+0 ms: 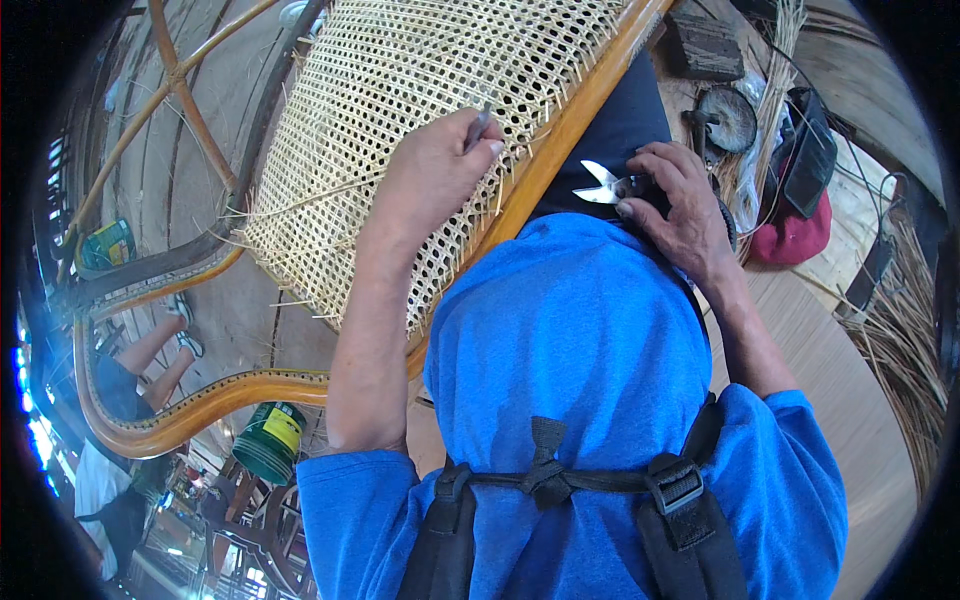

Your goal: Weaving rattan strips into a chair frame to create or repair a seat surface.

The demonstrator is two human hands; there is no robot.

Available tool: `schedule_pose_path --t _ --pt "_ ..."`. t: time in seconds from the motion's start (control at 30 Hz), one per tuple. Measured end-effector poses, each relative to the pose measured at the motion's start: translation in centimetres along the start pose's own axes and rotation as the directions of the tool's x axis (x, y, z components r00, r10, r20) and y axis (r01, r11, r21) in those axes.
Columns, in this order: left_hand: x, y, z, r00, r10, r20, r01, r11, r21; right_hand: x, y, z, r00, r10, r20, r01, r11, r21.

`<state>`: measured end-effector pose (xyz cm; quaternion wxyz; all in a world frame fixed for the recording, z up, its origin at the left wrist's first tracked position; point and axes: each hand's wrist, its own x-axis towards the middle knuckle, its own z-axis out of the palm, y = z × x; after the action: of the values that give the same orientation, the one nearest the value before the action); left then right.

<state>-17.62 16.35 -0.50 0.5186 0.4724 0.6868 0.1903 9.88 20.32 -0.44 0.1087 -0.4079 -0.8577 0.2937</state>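
Note:
A cane-woven chair panel (pixel 400 100) with an open hole pattern lies before me, edged by a varnished wooden frame (pixel 560 140). Above the weave near that edge, my left hand (pixel 430 165) is closed around a thin grey tool (pixel 480 128); its exact kind is hard to tell. Loose cane ends stick out along the edge. To the right, over my dark trouser leg, my right hand (pixel 683 205) grips a pair of scissors (pixel 602 183) with the blades spread apart, pointing left. Their dark handles are partly hidden by my fingers.
The curved chair frame (pixel 200 420) extends at left. A green bucket (pixel 268 442) stands below it. At right are a dark wood block (pixel 705 45), a round-headed object (pixel 727 118), a red cloth item (pixel 793 236) and bundled cane strands (pixel 900 330). Another person's legs (pixel 160 355) show at left.

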Motion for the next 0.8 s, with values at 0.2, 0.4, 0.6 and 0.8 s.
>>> schedule_pose_path --t 0.2,0.4,0.6,0.8 --pt "1.2 0.6 2.6 0.955 0.293 -0.050 -0.254 0.890 0.378 1.2 0.0 0.9 0.997 -0.040 -0.063 0.045 0.996 0.082" --pt "1.6 0.0 1.3 0.987 0.162 -0.025 -0.160 0.985 0.059 4.1 -1.4 2.2 0.968 -0.210 -0.139 0.213 0.977 0.006" --pt "1.7 -0.8 1.8 0.983 0.080 -0.165 -0.092 0.994 -0.064 7.3 -3.9 3.6 0.958 -0.285 -0.022 0.273 0.935 -0.226" --pt "1.8 -1.4 1.8 0.979 0.063 -0.193 -0.082 0.992 -0.093 8.5 -3.5 4.3 0.913 -0.374 0.160 0.406 0.864 -0.296"
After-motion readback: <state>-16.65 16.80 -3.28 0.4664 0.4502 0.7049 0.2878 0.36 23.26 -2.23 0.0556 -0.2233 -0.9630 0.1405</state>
